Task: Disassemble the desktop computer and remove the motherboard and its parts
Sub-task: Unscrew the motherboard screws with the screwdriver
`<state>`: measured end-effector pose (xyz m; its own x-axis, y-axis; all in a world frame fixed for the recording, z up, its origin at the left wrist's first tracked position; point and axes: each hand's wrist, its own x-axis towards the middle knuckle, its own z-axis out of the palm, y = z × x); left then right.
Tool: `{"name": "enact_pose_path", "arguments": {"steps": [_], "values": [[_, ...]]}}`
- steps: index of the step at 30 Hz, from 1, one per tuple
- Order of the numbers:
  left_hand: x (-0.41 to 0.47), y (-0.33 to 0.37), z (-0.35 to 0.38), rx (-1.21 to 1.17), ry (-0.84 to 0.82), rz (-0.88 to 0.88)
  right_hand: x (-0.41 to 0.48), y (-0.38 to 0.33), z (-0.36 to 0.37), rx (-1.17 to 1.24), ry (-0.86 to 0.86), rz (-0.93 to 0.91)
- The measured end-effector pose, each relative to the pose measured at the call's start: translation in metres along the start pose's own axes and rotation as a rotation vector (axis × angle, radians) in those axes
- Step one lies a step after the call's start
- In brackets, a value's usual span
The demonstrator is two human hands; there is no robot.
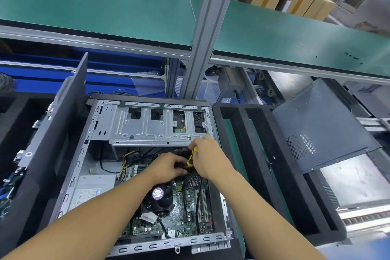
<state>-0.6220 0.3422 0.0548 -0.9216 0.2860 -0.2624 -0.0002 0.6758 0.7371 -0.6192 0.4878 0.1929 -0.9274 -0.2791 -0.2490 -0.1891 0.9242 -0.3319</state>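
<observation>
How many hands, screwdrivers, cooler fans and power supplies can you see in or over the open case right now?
Hands: 2, left hand and right hand
Screwdrivers: 1, yellow-and-black screwdriver in the right hand's grip
Cooler fans: 1, CPU fan
Power supplies: 1, power supply
Total: 5

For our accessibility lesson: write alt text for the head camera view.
Two bare hands work inside an open computer case; the right hand grips a yellow screwdriver, the left hand beside it above the motherboard. A fan sits nearer the viewer.
</observation>
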Motion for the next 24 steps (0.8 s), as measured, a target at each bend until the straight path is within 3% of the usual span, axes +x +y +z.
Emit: {"name": "enact_pose_path", "arguments": {"steps": [5,14,20,24], "values": [[0.0002,0.0003,-0.0001,0.023,-0.006,-0.005,-0.0012,-0.0009,-0.0043,0.049,-0.066,-0.022],[0.0017,-0.0015,0.0029,0.008,0.021,-0.022,-0.0024,-0.0003,0.0028,0.030,0.105,0.034],[0.0015,-0.0034,0.0021,-0.038,0.000,-0.007,-0.0007,-0.0035,-0.0005,0.062,0.007,-0.088],[0.0026,-0.0020,0.0028,-0.026,0.017,-0.031,0.0017,0.0001,0.0009,0.064,0.004,-0.065]]}}
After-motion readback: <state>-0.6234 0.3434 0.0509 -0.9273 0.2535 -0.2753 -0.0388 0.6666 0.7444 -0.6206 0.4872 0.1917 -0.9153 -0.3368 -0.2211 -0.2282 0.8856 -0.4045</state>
